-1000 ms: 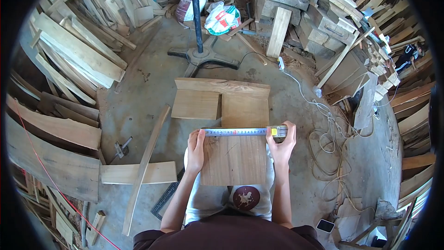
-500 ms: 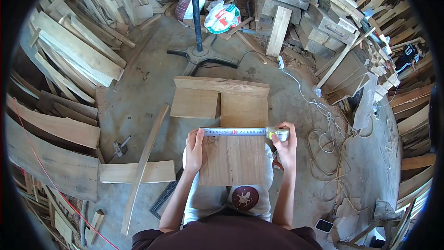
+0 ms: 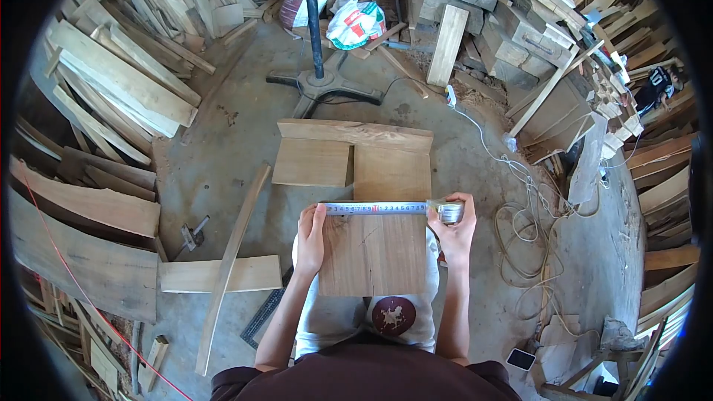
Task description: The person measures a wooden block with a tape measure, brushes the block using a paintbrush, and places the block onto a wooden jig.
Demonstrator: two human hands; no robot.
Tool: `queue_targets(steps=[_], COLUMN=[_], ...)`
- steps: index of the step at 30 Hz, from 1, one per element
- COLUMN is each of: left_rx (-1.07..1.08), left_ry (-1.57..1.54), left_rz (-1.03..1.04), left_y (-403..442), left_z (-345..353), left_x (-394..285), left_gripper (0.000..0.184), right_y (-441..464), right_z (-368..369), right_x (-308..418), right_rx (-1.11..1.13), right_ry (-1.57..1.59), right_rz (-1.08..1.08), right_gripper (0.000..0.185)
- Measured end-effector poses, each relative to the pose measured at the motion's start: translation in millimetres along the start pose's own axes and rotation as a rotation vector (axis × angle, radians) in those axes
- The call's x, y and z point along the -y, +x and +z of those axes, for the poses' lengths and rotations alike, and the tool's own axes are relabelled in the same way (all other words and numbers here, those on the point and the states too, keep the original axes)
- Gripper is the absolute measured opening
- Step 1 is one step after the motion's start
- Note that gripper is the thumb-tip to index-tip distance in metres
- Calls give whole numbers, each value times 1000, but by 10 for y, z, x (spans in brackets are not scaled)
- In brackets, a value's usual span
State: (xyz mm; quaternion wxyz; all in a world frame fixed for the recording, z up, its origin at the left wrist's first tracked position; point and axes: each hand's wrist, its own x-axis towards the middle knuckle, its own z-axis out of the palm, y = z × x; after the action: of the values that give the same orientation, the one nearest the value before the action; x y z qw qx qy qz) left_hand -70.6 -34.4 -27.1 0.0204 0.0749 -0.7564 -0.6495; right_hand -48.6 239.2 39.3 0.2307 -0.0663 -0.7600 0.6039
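A square wooden board (image 3: 373,256) rests across the person's lap. The pulled-out blade (image 3: 375,209) of a tape measure lies along the board's far edge. My left hand (image 3: 310,241) is closed at the board's left far corner, its thumb pressing the blade's end there. At the right corner my right hand (image 3: 455,232) is closed around the tape measure case (image 3: 448,212), thumb on the near side and fingers over the far side. Just beyond the blade, a flat wooden panel (image 3: 391,174) and a shorter panel (image 3: 312,163) lie on the floor against an upright plank (image 3: 355,134).
A long thin strip (image 3: 234,267) crosses a short board (image 3: 256,275) on the left floor, near a dark metal square (image 3: 261,319). A black stand base (image 3: 323,87) stands ahead. Coiled cable (image 3: 520,245) and a phone (image 3: 521,359) lie right; stacked timber (image 3: 126,74) lines the sides.
My right hand has shifted its grip on the tape measure case, which has turned slightly; the thumb has moved left and down. The left hand and board stay nearly in place.
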Motion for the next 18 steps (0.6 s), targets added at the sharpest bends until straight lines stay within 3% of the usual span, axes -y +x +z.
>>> queue_targets(steps=[18], left_rx=[-11], left_ry=[-31], left_rz=[57], left_y=[-39], left_z=[8], left_x=[-72], left_gripper=[48], right_y=[19], right_z=[-118], right_x=[-42], right_rx=[65], right_ry=[129], right_rz=[6], right_gripper=[43])
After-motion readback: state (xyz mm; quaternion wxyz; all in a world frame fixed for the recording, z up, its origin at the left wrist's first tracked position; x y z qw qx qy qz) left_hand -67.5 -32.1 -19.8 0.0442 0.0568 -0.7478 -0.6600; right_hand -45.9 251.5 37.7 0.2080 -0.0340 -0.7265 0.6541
